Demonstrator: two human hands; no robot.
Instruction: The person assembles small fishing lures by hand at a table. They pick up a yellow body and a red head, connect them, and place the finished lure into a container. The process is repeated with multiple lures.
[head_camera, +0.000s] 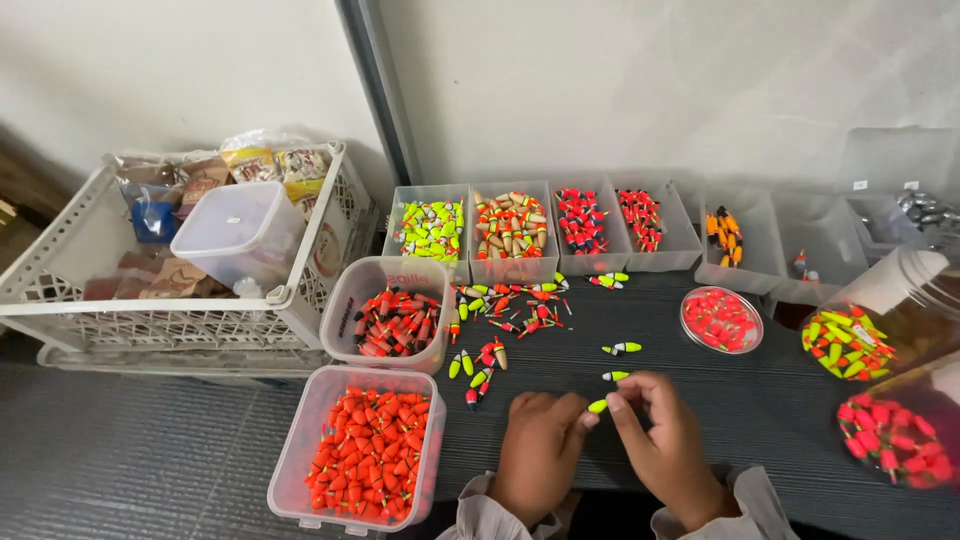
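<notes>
Head view, dark table (760, 410).

Left hand (540, 455): knuckles up, fingers curled; thumb and forefinger pinch one end of a small yellow-green float (597, 406).
Right hand (665, 440): fingers bent inward, fingertips (618, 400) closed on the other end of the same float, which sits between the two hands, just above the table.

Just beyond the fingertips: two loose yellow-green and white floats (621, 348), apart from each other.
Beyond and left of the left fingers: a scattered pile of mixed floats (505, 305), red, yellow-green and tan.
Left of the left hand: a clear tub of orange-red floats (368, 450); beyond it a second tub of red and black floats (396, 320).
Far beyond the fingers, against the wall: a row of clear trays (545, 225) sorted by colour.
Right of the right hand: a round lid of red pieces (720, 320); two jars (860, 340) lying on their sides, holding mixed and red floats.
Far left: a white slatted crate (150, 300) with packets and a lidded box.
</notes>
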